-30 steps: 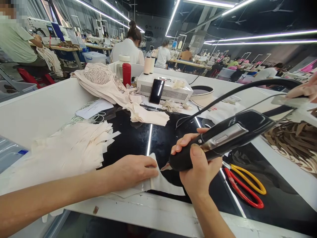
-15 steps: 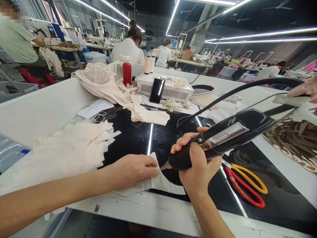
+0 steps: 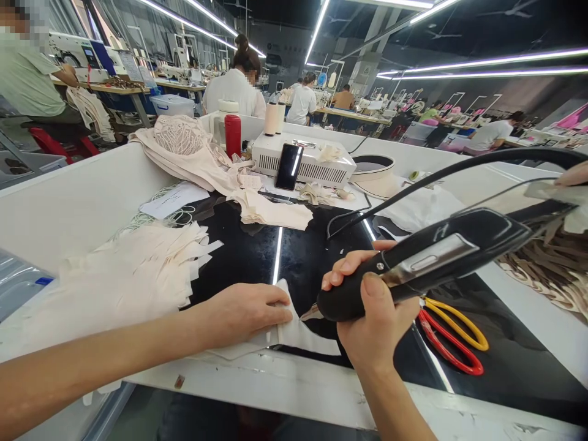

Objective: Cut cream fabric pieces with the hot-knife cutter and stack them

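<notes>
My right hand (image 3: 374, 312) is wrapped around a black corded hand tool (image 3: 441, 251) with a silver lever on its side. The tool's narrow metal tip (image 3: 311, 313) points left and meets, or nearly meets, the edge of a white fabric piece (image 3: 305, 339). My left hand (image 3: 250, 315) pins that piece against the black work surface (image 3: 248, 245), fingers closed on it close to the tip. My palm hides part of the fabric. Red-and-yellow-handled scissors (image 3: 452, 334) lie right of my right hand, their blades mostly hidden.
Pale fabric pieces (image 3: 133, 275) are heaped at left. Behind are a beige bra (image 3: 184, 144), a phone (image 3: 288, 166) against a white vented box (image 3: 305, 159), and a red bottle (image 3: 233, 136). The tool's cable (image 3: 413, 184) arches right. Another person's hand (image 3: 573, 174) shows at the right edge, near brown strips (image 3: 546, 263).
The tool's body has shifted slightly right, and its tip sits a little to the right along the fabric edge. My left hand stays on the fabric. The other person's hand has moved rightward.
</notes>
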`<state>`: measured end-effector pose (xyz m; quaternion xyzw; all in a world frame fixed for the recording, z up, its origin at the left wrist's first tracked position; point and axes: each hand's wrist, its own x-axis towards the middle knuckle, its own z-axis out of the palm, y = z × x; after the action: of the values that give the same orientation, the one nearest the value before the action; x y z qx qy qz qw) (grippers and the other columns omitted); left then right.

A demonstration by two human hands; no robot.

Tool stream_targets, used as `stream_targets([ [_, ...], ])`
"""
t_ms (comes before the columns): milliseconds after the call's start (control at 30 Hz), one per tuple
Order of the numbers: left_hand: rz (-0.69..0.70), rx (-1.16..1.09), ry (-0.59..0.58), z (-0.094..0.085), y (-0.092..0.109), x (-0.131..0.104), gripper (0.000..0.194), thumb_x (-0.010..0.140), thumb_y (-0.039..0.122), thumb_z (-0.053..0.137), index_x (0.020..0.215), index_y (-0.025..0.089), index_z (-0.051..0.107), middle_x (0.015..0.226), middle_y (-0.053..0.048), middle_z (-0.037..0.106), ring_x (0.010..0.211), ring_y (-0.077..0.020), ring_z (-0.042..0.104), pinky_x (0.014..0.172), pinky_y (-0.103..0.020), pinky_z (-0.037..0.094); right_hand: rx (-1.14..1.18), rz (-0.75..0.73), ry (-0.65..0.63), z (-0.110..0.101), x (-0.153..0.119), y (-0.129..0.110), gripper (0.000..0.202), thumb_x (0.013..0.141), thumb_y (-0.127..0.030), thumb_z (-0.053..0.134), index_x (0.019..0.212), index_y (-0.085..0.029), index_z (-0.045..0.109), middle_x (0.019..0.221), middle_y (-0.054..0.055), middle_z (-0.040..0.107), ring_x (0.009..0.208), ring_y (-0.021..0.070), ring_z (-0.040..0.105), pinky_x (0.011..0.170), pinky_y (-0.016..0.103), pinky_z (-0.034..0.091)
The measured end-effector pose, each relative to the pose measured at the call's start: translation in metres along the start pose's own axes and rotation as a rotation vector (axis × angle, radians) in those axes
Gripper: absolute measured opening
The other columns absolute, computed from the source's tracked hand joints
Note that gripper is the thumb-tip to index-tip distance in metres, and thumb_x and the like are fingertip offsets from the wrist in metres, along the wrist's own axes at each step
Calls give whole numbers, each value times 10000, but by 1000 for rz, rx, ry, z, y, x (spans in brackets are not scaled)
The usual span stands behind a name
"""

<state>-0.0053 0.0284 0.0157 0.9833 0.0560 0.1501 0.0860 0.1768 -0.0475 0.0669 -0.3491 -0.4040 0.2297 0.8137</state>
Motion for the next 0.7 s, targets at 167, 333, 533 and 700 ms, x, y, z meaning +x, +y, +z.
stream_targets([
  [167, -5, 5, -21, -3, -1, -1, 277, 979, 64, 563, 1194, 208, 664, 1265, -52, 675, 1037, -174, 693, 861, -256, 591, 15, 20, 0, -2, 1, -6, 292, 853, -258, 772, 1099, -251, 614, 768, -43, 666, 581, 130, 619, 538, 276, 566],
  [333, 10, -10, 26, -3, 6, 3, 288, 984, 6, 506, 1198, 135, 650, 1244, -108, 668, 1133, -214, 657, 977, -326, 586, -24, -19, 43, -14, 0, -24, 326, 815, -303, 817, 1080, -246, 636, 750, -32, 670, 578, 136, 609, 511, 260, 562],
  [533, 14, -20, 85, 10, 35, 17, 218, 992, 22, 506, 1126, 125, 643, 1096, -106, 672, 999, -214, 645, 901, -336, 587, -87, -37, 71, -32, -9, -34, 350, 797, -323, 845, 1079, -248, 653, 743, -28, 664, 573, 149, 603, 507, 284, 571],
  [700, -53, 12, -5, 15, 48, 20, 153, 990, 32, 526, 1038, 132, 632, 994, -83, 643, 926, -236, 629, 803, -356, 590, -90, -42, 65, -35, -13, -33, 375, 811, -341, 843, 1112, -253, 636, 761, -29, 656, 587, 150, 603, 519, 288, 560],
])
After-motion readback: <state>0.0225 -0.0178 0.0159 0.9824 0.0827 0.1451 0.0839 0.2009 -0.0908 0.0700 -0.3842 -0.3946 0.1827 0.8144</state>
